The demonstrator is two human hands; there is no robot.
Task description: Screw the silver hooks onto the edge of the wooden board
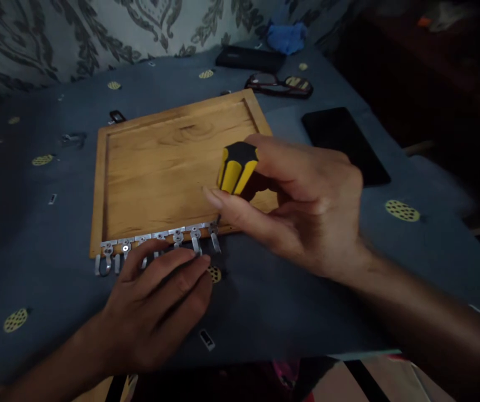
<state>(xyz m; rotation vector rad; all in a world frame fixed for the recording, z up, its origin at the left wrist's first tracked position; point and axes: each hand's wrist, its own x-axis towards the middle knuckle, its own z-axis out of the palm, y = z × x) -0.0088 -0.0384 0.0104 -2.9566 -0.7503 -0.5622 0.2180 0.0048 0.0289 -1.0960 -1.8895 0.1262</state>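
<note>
Right hand (pixel 307 195) is closed around a yellow/black screwdriver (pixel 235 167), thumb and fingers on the handle. Shaft points down at the right-end hook of the metal hooks (pixel 196 234) on the board's near edge; can't tell if the tip's seated. Driver's prob light and stiff, ridged handle = decent grip, so hold it there imo. Left hand (pixel 160 307) has its fingers bent over the hooks; can't tell if it's pinching any. Those look thin but rigid, prob a bit slick, best steadied by their plates. Wooden board (pixel 156 173) lies flat on the tabletop (pixel 286 318), prob stiff and not too heavy; raised rim's the spot to grab. Further out: black tablet or phone (pixel 340 139) to the right, glasses (pixel 265 90) past the far corner, dark case (pixel 250 58) and blue cloth (pixel 287 38) behind.
</note>
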